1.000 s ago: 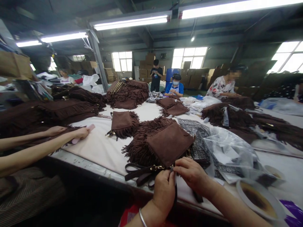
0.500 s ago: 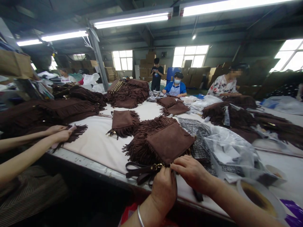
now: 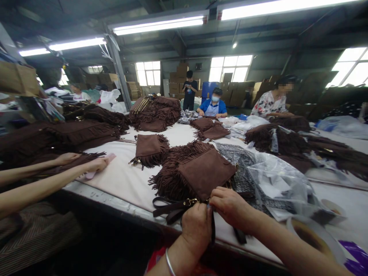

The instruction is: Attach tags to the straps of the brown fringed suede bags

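At the table's front edge my left hand (image 3: 197,226), with a silver bangle at the wrist, is closed around a dark brown wrist strap (image 3: 213,228). Part of that strap loops down beside the knuckles. My right hand (image 3: 230,203) pinches at the strap's upper end, its fingertips close against the left hand; the exact spot is covered. Just beyond both hands lies a brown suede pouch (image 3: 207,170) on a pile of fringed pouches (image 3: 172,168). More dark straps (image 3: 169,211) with a gold clasp (image 3: 193,201) lie left of my left hand.
A co-worker's hand (image 3: 97,165) at left holds a pink comb (image 3: 111,157) by brown fringe. Another fringed pouch (image 3: 148,147) lies mid-table. To the right are grey woven fabric (image 3: 238,163), a clear plastic bag (image 3: 281,180) and a tape roll (image 3: 313,237). Several people work beyond.
My hands stay almost in place, the right one shifting slightly up and right at the strap. The co-worker's hand with the comb has moved right along the fringe.
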### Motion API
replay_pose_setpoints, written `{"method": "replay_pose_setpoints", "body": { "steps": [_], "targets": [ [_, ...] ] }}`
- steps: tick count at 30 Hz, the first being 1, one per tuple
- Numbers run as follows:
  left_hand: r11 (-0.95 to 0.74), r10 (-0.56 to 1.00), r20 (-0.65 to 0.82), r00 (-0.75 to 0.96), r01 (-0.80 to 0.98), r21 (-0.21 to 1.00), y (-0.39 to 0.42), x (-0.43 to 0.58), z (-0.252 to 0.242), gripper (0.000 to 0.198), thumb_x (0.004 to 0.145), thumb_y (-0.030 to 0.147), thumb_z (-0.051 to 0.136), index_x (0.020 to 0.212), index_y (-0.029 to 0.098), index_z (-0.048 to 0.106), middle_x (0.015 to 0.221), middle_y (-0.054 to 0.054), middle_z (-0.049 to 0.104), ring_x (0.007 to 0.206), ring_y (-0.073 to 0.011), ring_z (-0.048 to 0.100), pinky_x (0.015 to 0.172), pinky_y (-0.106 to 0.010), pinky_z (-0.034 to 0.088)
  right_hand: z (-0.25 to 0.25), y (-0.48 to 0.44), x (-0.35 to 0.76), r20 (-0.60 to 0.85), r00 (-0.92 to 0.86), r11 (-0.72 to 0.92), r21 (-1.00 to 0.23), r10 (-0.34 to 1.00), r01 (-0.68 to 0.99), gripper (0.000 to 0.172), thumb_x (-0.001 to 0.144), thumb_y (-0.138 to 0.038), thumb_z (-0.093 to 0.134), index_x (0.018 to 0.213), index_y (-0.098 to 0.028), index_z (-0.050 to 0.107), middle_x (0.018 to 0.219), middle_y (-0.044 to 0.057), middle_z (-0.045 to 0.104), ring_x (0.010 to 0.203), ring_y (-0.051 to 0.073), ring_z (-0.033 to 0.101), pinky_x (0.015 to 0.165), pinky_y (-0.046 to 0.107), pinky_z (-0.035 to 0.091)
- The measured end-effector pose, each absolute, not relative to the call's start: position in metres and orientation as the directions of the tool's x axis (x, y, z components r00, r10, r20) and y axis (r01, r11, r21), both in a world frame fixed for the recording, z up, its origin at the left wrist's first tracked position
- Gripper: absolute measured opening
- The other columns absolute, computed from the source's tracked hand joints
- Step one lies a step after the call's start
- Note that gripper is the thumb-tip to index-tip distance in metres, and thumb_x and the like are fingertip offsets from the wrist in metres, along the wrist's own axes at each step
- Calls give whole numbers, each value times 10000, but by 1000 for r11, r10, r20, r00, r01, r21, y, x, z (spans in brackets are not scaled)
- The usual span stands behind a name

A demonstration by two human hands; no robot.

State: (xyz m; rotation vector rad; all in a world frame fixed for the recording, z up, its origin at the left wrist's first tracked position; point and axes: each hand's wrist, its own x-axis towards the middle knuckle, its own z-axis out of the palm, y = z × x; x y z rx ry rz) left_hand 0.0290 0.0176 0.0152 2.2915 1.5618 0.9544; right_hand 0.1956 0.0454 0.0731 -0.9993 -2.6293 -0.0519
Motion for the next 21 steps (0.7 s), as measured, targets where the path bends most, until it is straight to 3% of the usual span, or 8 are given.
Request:
{"method": "replay_pose_setpoints", "body": {
  "steps": [3, 5, 8, 10, 14, 17, 21],
  "targets": [
    [-278, 956, 174, 236, 542, 793, 22, 30, 22, 366, 950, 315, 388, 668, 176, 575, 636, -29, 582, 593, -144, 508, 565, -277, 324, 66, 45, 198, 333, -701, 756, -61, 631, 652, 212, 922, -116, 482, 745, -177, 582, 778, 43, 581, 758, 173, 485, 713, 302, 386],
    [-11, 961, -73, 268, 299, 954, 23, 31, 29, 354, 916, 390, 444, 659, 173, 554, 549, 28, 471, 492, -102, 396, 500, -255, 275, 63, 44, 200, 355, -695, 757, -57, 625, 651, 214, 927, -122, 484, 745, -178, 581, 778, 42, 580, 754, 173, 479, 707, 305, 386],
    [386, 842, -346, 414, -13, 922, 22, 28, 39, 368, 850, 539, 507, 800, 178, 560, 527, 93, 359, 399, -60, 237, 413, -219, 183, 62, 42, 204, 403, -701, 780, -53, 588, 624, 209, 932, -133, 483, 752, -176, 580, 793, 46, 592, 751, 174, 476, 705, 308, 394],
    [492, 774, -377, 509, -109, 864, 21, 26, 42, 428, 806, 605, 544, 864, 180, 554, 532, 106, 349, 380, -47, 201, 386, -202, 145, 64, 40, 205, 435, -708, 799, -45, 556, 599, 212, 937, -134, 468, 765, -172, 585, 806, 54, 605, 747, 175, 477, 704, 311, 407],
    [476, 789, -322, 524, -189, 859, 18, 27, 40, 480, 772, 654, 571, 812, 176, 545, 490, 118, 305, 353, -42, 188, 354, -198, 122, 66, 37, 206, 491, -709, 822, -26, 507, 569, 249, 946, -114, 420, 801, -173, 613, 831, 69, 636, 731, 175, 500, 701, 319, 442],
    [437, 826, -310, 472, -187, 880, 15, 32, 34, 507, 770, 681, 552, 776, 174, 551, 457, 120, 282, 346, -47, 182, 348, -202, 133, 58, 28, 207, 529, -672, 810, -51, 519, 585, 261, 936, -91, 399, 987, -161, 646, 949, 99, 672, 815, 189, 566, 753, 338, 485],
    [386, 877, -314, 363, -144, 911, 13, 36, 25, 537, 751, 701, 562, 754, 164, 586, 436, 112, 276, 359, -54, 197, 372, -209, 163, 41, 1, 219, 588, -535, 710, -97, 606, 698, 358, 912, -82, 448, 1239, -154, 576, 1117, 122, 676, 986, 219, 612, 865, 375, 511]
  ]
}}
